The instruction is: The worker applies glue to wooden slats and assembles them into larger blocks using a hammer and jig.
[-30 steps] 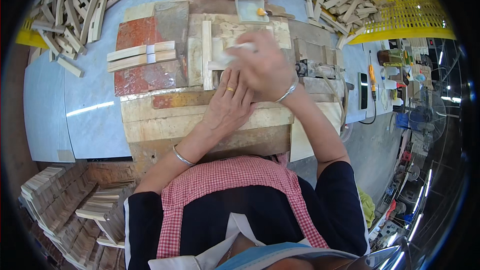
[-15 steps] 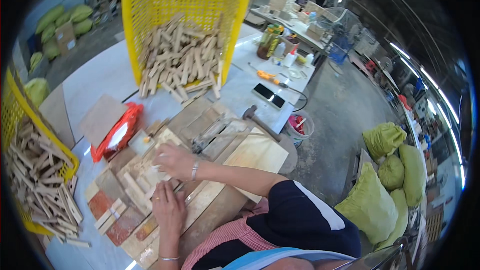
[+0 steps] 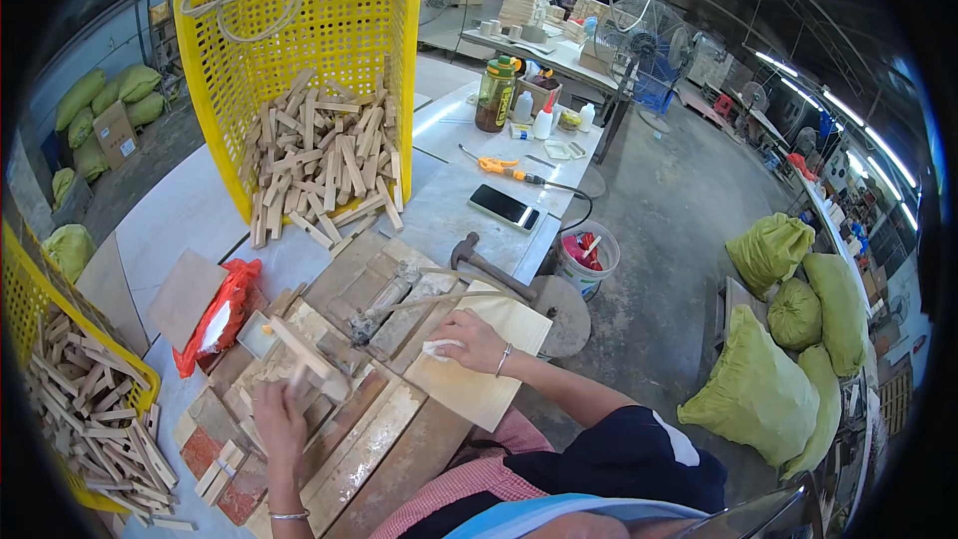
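My left hand (image 3: 278, 417) grips one end of a pale wooden strip (image 3: 304, 351) and holds it slanted over a patchwork of wooden boards (image 3: 359, 459) on the bench. My right hand (image 3: 469, 337) lies on a light plywood sheet (image 3: 489, 384) with a small white cloth (image 3: 436, 347) under its fingers. A bracelet sits on each wrist. Between the two hands lie short wood pieces and a thin stick (image 3: 439, 297).
A yellow basket (image 3: 299, 30) lies tipped at the back, spilling short wood strips (image 3: 319, 165). Another yellow basket (image 3: 40, 319) of strips stands at left. Nearby are a red bag (image 3: 215, 314), hammer (image 3: 489, 265), phone (image 3: 504, 207), bucket (image 3: 587, 260) and green sacks (image 3: 758, 389).
The view has swung from straight down onto the boards to across the bench. My left hand has left the boards and now holds a strip; my right hand has shifted right onto the plywood.
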